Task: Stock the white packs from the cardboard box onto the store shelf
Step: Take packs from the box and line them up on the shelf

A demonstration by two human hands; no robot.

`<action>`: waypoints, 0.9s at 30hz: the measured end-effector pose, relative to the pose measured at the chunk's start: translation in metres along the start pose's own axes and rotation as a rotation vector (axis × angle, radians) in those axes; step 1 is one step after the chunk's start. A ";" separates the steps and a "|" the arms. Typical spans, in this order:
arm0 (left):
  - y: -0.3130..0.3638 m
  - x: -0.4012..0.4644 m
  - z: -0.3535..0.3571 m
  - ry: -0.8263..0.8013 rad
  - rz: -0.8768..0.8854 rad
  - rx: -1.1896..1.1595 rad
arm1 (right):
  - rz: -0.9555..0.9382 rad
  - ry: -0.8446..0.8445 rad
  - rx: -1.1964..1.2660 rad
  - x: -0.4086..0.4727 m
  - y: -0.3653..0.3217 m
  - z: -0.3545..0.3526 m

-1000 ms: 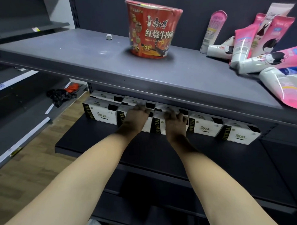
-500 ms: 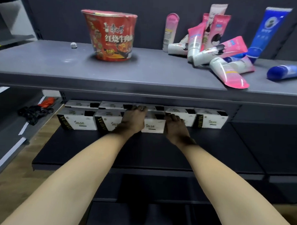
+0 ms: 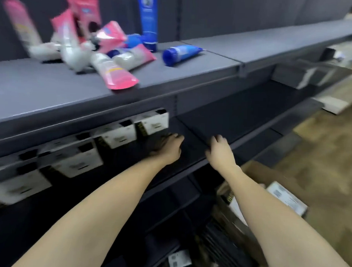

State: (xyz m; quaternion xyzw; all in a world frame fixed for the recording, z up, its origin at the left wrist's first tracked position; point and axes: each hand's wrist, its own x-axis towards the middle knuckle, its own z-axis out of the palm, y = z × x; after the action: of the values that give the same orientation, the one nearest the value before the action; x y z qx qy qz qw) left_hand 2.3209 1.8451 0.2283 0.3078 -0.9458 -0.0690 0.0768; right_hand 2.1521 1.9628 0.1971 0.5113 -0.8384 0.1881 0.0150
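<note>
a: both our hands sit over the dark shelf (image 3: pixel 221 123), empty. left hand (image 3: pixel 167 146) has loose fingers, palm down, just right of the last pack. right hand (image 3: pixel 220 151) likewise relaxed, near the shelf's front edge. neither grips anything.

b: packs (image 3: pixel 119 134)?

a: a white row under the upper shelf (image 3: pixel 173 77), running from far left to about the middle. right half of the dark shelf is bare. picture is blurred, so we cannot count them.

b: box (image 3: pixel 269 184)?

a: cardboard, low at right beside the right forearm. we make out a white label on a flap and what may be packs inside, too smeared to say how many.

b: risks?

a: we judge the next reach goes down to the box. the upper shelf hangs low over the row, so a pack lifted high could catch its lip. its tubes (image 3: pixel 121 71) lie in a loose heap close to the front edge, and a knock from below might roll one off. pushing a new pack in crooked could skew the row's end.
</note>
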 end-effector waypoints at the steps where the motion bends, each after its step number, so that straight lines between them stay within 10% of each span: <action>1: 0.018 0.012 0.006 -0.020 0.031 -0.016 | 0.054 0.015 0.005 -0.008 0.022 -0.005; 13: 0.208 0.081 0.107 -0.230 0.432 0.050 | 0.509 -0.172 0.060 -0.102 0.229 0.009; 27: 0.316 0.137 0.211 -0.531 0.350 0.020 | 0.637 -0.381 -0.022 -0.104 0.367 0.060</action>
State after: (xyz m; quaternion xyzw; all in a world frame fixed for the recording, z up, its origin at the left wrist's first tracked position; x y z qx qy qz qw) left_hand 1.9915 2.0348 0.0919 0.1123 -0.9720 -0.1235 -0.1652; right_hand 1.8947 2.1807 0.0081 0.2502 -0.9453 0.0757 -0.1950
